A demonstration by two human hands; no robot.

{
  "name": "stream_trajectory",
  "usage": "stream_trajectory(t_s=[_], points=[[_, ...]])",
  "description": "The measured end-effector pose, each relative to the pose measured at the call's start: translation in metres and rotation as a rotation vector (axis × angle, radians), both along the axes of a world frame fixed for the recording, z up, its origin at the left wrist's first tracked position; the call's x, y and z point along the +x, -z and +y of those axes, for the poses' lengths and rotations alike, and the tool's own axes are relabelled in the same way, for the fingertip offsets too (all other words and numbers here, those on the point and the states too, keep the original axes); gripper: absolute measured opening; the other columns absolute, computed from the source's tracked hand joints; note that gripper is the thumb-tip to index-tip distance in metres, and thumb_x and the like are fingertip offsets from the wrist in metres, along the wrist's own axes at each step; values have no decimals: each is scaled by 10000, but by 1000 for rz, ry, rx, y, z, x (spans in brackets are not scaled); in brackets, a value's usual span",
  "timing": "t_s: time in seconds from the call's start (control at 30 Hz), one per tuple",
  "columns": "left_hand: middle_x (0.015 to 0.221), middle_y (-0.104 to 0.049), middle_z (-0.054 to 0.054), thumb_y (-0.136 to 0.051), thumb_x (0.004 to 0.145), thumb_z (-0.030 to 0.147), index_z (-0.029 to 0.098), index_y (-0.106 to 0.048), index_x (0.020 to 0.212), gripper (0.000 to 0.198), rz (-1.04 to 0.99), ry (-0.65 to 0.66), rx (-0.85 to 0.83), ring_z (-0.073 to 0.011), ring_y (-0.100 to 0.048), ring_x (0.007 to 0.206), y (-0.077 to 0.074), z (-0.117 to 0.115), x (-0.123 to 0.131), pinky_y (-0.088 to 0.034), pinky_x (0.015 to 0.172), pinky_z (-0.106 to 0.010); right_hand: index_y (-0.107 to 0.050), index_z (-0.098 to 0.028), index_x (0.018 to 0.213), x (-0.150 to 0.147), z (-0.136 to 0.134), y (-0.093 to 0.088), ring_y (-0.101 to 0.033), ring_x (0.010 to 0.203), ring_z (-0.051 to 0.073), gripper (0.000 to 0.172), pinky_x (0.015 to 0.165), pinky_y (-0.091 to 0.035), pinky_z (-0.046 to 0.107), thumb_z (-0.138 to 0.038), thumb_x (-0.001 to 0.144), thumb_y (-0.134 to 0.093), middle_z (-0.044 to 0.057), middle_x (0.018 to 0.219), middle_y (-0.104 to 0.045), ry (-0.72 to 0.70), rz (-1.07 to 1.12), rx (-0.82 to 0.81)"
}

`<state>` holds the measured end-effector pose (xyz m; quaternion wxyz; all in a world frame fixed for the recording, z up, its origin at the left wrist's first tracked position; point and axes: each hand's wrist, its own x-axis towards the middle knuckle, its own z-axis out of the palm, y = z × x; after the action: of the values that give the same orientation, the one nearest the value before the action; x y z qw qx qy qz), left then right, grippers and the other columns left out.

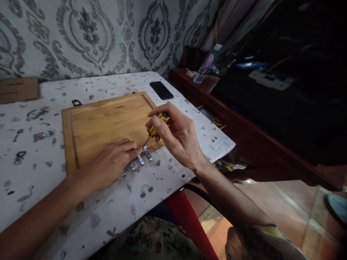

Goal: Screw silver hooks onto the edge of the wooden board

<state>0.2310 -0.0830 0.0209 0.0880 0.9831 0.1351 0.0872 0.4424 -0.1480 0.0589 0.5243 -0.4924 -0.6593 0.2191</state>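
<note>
My right hand (176, 133) is closed around the yellow and black handle of a screwdriver (153, 130), held tilted with its shaft pointing down and to the left. The tip meets one of several small silver metal hooks (148, 155) along the near edge of a framed wooden board (108, 122). My left hand (115, 157) lies over that same edge, fingertips pressed together beside the tip. Whatever they pinch is too small to make out. A dark metal hanger (76, 103) sticks out at the board's far edge.
A patterned white cloth (43, 151) covers the table. Behind the board lies a black phone (161, 90); cardboard (18, 89) is at the far left. A small metal piece (43, 135) lies left of the board. On the right, a dark wooden cabinet (244, 133) bears a clear bottle (207, 65).
</note>
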Motion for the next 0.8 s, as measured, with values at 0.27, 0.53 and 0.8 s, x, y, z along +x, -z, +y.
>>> stream_trajectory(t_s=[0.27, 0.53, 0.8], points=[[1054, -731, -93, -354, 1045, 47, 151, -736, 1080, 397, 31, -10, -7, -253, -684, 976, 1, -1, -1, -558, 829, -389, -643, -234, 1003, 1, 0, -1, -581, 627, 115, 305, 624, -514, 269, -536, 1043, -624, -10, 813, -693, 21, -114, 52], [1070, -727, -69, -408, 1021, 44, 176, -727, 1044, 346, 37, -13, -28, -232, -677, 998, 3, 0, -2, -561, 863, -367, -609, -229, 865, -3, 7, -1, -517, 589, 100, 396, 578, -524, 249, -596, 950, -729, -44, 749, -559, -5, -15, 24], [1079, -731, -74, -408, 1005, -3, 172, -743, 1057, 382, 35, -28, -35, -233, -689, 1010, 2, 0, -1, -563, 866, -363, -620, -238, 950, -1, 11, -1, -664, 648, 136, 407, 536, -557, 244, -616, 910, -765, -23, 757, -667, -94, 157, -73]])
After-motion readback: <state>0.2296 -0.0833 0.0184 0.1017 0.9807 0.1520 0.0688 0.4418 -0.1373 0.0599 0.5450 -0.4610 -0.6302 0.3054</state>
